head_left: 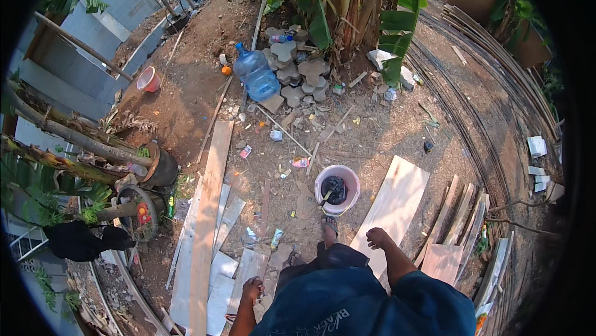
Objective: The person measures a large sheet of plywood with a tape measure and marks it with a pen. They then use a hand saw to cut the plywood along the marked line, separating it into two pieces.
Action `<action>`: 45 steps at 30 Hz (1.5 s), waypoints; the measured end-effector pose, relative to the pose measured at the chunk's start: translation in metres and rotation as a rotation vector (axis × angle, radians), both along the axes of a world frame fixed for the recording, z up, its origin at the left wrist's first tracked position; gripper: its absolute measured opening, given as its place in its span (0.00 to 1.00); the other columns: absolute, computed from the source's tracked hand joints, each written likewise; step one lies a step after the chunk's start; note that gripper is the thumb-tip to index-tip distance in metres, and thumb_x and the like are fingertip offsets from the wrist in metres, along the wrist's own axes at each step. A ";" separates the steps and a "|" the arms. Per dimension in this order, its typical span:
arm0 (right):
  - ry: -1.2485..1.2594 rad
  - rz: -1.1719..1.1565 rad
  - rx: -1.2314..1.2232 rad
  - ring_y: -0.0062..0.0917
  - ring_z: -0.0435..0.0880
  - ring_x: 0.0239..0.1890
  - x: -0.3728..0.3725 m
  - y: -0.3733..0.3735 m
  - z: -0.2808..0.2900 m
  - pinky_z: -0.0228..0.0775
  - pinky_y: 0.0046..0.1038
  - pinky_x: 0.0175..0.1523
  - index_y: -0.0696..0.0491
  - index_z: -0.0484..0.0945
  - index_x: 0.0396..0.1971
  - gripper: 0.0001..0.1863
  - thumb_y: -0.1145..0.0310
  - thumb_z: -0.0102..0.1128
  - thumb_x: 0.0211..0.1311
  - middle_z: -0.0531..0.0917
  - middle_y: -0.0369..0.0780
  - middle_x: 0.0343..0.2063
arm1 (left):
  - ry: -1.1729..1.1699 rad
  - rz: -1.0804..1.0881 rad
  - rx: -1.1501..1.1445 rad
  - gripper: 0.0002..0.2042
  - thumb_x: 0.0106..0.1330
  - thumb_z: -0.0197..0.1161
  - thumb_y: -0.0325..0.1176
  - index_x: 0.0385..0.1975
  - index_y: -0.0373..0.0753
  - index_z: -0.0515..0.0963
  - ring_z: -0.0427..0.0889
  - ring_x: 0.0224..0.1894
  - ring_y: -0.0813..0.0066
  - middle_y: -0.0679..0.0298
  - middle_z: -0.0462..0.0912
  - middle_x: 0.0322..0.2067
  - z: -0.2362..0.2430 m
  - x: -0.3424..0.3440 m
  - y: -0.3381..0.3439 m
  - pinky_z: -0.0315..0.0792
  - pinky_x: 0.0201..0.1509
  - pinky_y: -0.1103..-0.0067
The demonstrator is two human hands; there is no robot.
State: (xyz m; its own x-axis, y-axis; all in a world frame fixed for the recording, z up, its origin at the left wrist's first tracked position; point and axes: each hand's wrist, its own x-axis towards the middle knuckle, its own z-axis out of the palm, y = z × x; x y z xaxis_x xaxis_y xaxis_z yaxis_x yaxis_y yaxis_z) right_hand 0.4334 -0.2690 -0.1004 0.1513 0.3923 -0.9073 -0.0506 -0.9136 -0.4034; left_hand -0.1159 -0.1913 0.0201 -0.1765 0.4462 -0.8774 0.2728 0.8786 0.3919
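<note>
My left hand point(252, 289) hangs low beside my body, over the pale boards on the ground, its fingers curled in with nothing visible in them. My right hand point(377, 238) is held above a wide light wooden plank point(397, 196), apart from it as far as I can tell, its fingers also curled with nothing showing. Just ahead of my sandalled foot point(330, 230) stands a pink bucket point(352, 202). Inside it lies a crumpled black plastic bag point(337, 189), and a light-coloured handle point(325, 197) leans against the rim.
A long plank point(214, 212) and several boards lie at my left. Wood offcuts point(460, 215) are stacked at right, with long dark rods point(459, 109) beyond. Ahead are a blue water jug point(256, 75), paving stones point(310, 69) and a banana plant point(357, 7). Litter dots the dirt.
</note>
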 end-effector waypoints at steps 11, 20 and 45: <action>-0.155 -0.016 -0.062 0.28 0.84 0.26 -0.060 0.006 0.054 0.79 0.32 0.27 0.55 0.74 0.54 0.20 0.60 0.56 0.67 0.83 0.41 0.32 | -0.157 0.019 0.115 0.23 0.70 0.57 0.46 0.60 0.41 0.67 0.83 0.43 0.62 0.56 0.79 0.47 -0.060 -0.081 -0.002 0.75 0.43 0.68; -0.103 -0.101 0.113 0.28 0.84 0.29 -0.144 -0.024 0.096 0.76 0.29 0.28 0.56 0.72 0.59 0.24 0.61 0.58 0.67 0.84 0.43 0.35 | -0.018 -0.041 -0.194 0.20 0.72 0.52 0.43 0.60 0.42 0.69 0.82 0.43 0.64 0.59 0.79 0.48 -0.034 -0.166 -0.045 0.74 0.43 0.68; -0.099 -0.676 0.333 0.24 0.80 0.27 0.001 0.102 0.099 0.72 0.26 0.28 0.55 0.69 0.60 0.24 0.63 0.58 0.66 0.80 0.39 0.32 | -0.182 -0.518 0.087 0.23 0.72 0.55 0.43 0.62 0.39 0.68 0.81 0.42 0.72 0.61 0.79 0.47 0.004 0.078 0.280 0.73 0.42 0.76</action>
State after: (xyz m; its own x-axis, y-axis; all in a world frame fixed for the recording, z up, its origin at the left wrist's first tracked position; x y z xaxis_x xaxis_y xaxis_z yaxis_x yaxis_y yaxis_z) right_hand 0.4349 -0.1675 -0.0013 0.5306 0.4358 -0.7270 -0.5054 -0.5259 -0.6841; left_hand -0.0383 0.0886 0.0236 0.2363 0.5060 -0.8295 0.5821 0.6099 0.5378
